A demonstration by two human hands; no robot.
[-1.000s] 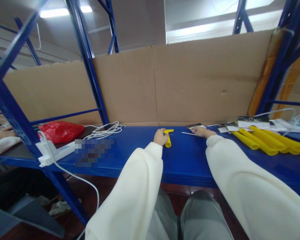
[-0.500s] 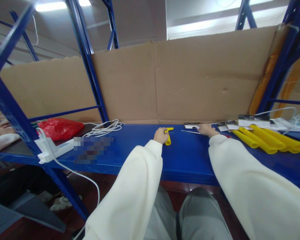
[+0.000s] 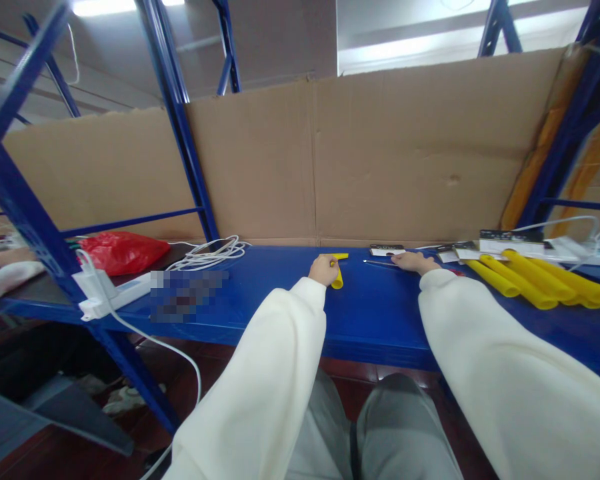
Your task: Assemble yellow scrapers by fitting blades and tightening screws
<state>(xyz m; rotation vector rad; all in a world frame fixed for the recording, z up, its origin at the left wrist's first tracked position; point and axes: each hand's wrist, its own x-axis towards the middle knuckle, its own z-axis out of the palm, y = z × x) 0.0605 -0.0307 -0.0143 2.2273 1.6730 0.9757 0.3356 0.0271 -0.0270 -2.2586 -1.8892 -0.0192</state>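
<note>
My left hand [image 3: 323,270] is closed around a small yellow plastic piece [image 3: 337,279], resting at the blue tabletop. A short tube end points toward me and a narrow arm juts right; the fingers hide the rest. Farther right, my right hand [image 3: 406,261] lies low over the table with its fingers on a thin metal-shafted tool, which looks like a screwdriver [image 3: 377,263]. Its shaft points left, toward the yellow piece. The part under the palm is hidden. A black-and-white card [image 3: 387,250] lies just behind the shaft.
Several yellow tubes [image 3: 535,283] with header cards lie at the right. On the left are a white power strip [image 3: 130,288], coiled white cable [image 3: 210,255] and a red bag [image 3: 123,252]. Cardboard [image 3: 380,160] stands behind, between blue posts. Another person's sleeve [image 3: 10,281] shows far left.
The view has shifted slightly. My right hand has moved a little left along the tool, its fingers more stretched over the shaft. My left hand keeps its hold on the yellow piece.
</note>
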